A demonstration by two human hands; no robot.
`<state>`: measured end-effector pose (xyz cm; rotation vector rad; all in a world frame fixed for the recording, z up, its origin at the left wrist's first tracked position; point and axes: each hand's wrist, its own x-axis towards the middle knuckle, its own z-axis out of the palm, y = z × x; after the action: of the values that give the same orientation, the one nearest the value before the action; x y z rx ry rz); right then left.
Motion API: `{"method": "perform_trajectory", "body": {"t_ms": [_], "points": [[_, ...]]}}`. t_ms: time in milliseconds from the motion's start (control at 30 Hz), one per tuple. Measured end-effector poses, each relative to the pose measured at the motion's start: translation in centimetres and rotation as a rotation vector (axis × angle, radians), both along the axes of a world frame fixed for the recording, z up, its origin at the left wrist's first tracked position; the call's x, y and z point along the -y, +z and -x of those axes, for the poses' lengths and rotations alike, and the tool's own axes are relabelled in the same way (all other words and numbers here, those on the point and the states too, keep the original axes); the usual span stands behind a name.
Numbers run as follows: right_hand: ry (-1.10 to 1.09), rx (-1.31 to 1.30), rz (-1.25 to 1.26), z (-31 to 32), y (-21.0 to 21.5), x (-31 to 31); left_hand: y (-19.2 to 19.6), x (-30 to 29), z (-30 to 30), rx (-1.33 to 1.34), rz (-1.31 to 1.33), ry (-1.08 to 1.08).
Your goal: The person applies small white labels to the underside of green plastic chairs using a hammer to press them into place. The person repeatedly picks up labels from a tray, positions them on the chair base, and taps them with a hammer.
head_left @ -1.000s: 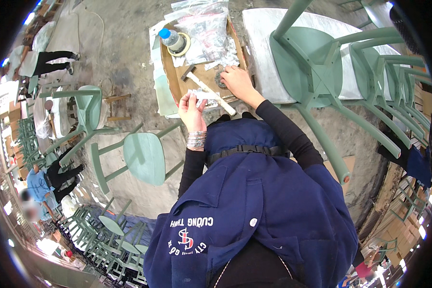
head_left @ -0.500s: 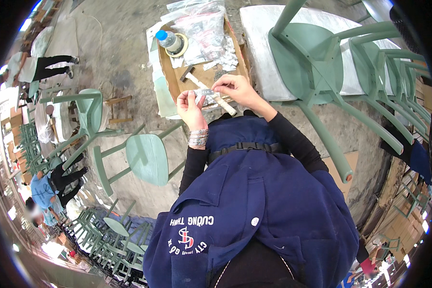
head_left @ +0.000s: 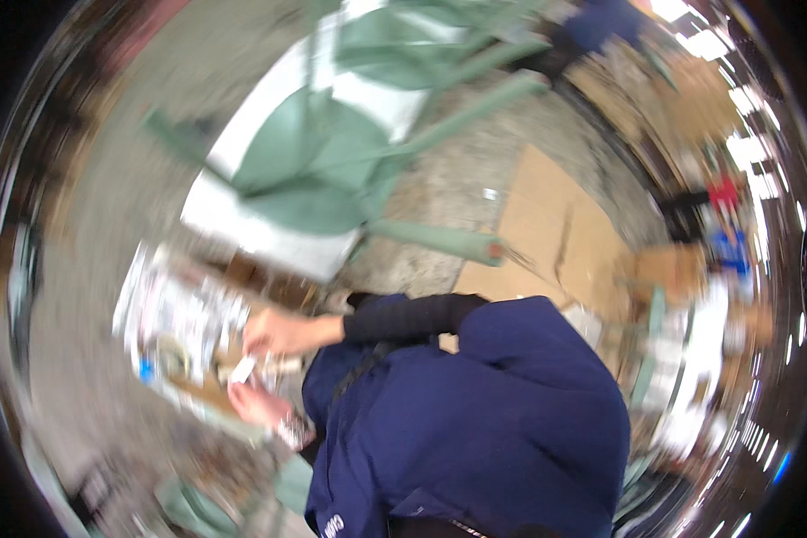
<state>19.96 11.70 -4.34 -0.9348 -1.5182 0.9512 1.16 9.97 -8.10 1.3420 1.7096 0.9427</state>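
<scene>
White strip (head_left: pixel 243 369), one, small, flat: between the two hands, just above the near edge of a shallow cardboard tray (head_left: pixel 208 388). Handling, by judgement: very light, thin, bendable, easily creased; possibly tacky on one face, which cannot be confirmed here; best taken by the ends or edges between thumb and fingertip. Left hand (head_left: pixel 255 405), bare, silver bangles (head_left: pixel 293 430) at the wrist: grip pinching the strip's lower end. Right hand (head_left: pixel 280 332), bare, black sleeve (head_left: pixel 412 318): fingers curled close to the upper end; blur hides whether this grip touches the strip or stands just off it. Also in or at the tray: clear plastic bags (head_left: pixel 184 305); blue bottle cap (head_left: pixel 145 368); pale handle (head_left: pixel 287 365) beside the hands. Beyond: green chair (head_left: pixel 305 211), inverted, on a white-covered tabletop (head_left: pixel 217 208); cardboard sheet (head_left: pixel 565 238) on the floor. Differences from half a second ago: view swung to the right and smeared, tray now at left instead of ahead, cardboard sheet far more exposed; strip, then showing print with the right fingers on its end, now reads as plain white.
</scene>
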Motion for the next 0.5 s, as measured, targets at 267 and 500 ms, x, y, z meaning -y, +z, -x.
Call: {"method": "perform_trajectory", "body": {"t_ms": [267,500], "points": [[-0.284,0.219,-0.124,-2.9,0.1,2.8,3.4,-3.8,-5.1,0.678,0.116,-0.016],[-0.478,0.260,-0.046,-3.5,0.3,6.0,3.1,-4.1,-7.3,0.609,0.197,-0.243]]}}
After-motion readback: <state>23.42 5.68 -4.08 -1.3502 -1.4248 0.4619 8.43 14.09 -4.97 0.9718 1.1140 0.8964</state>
